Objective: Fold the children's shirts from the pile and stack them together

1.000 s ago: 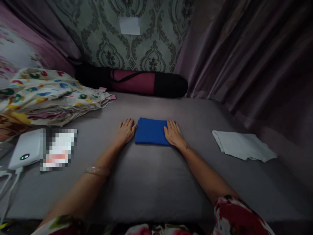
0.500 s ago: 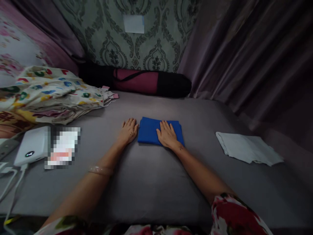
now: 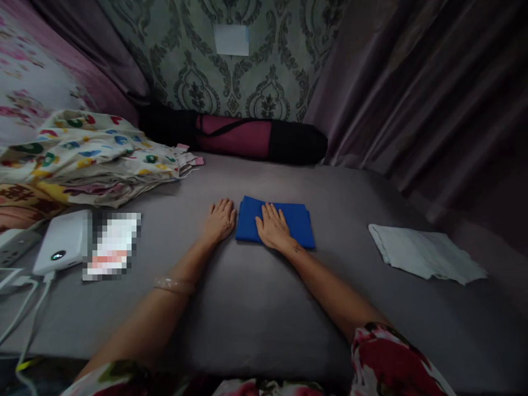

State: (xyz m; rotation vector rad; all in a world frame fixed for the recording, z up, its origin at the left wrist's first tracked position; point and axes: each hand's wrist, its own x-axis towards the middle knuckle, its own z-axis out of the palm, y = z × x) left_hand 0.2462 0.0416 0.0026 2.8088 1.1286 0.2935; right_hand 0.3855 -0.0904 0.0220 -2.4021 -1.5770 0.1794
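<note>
A folded blue cloth (image 3: 293, 224) lies flat on the grey bed surface (image 3: 256, 297), a little beyond the middle. My right hand (image 3: 272, 227) rests palm down on the cloth's left half, fingers stretched out. Flat on the grey surface just left of the cloth's edge lies my left hand (image 3: 221, 220), fingers straight and together, holding nothing. A clear bangle circles my left forearm.
A folded white cloth (image 3: 424, 253) lies at the right. A heap of patterned fabric (image 3: 91, 159) sits at the left, with a white power bank (image 3: 61, 242) and cables near it. A dark rolled mat bag (image 3: 247, 137) lies against the wall. Curtains hang on the right.
My right hand has slid leftward across the blue cloth, from its right edge to its left half. My left hand has stayed beside the cloth.
</note>
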